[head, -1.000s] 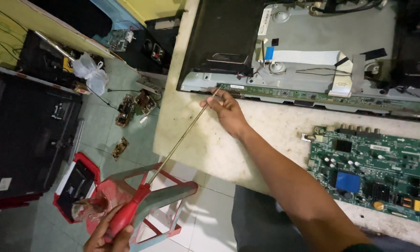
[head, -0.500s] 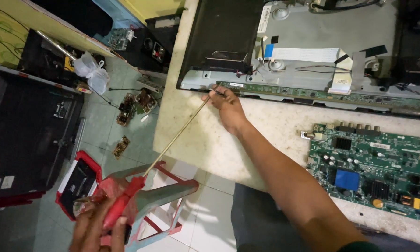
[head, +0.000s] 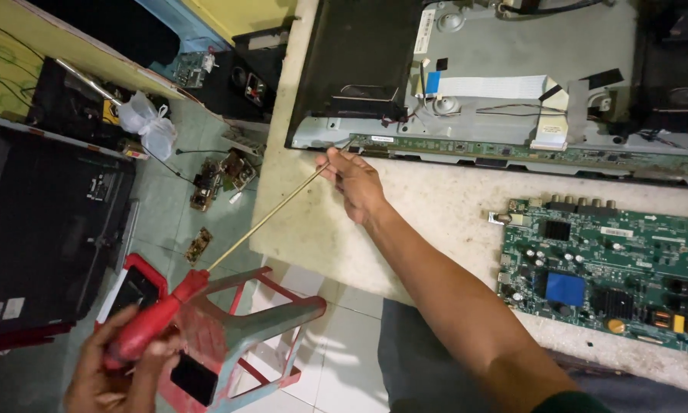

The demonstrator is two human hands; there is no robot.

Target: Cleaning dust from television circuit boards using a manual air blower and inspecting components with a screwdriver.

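left hand grips screwdriver handle | right hand pinches shaft

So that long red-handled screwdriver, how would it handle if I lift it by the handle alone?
The screwdriver would probably feel tip-heavy and wobbly: its thin shaft is very long against the short red handle in the left hand. That may be why the right hand steadies it near the tip. Laid on the table, its round shaft would likely roll.
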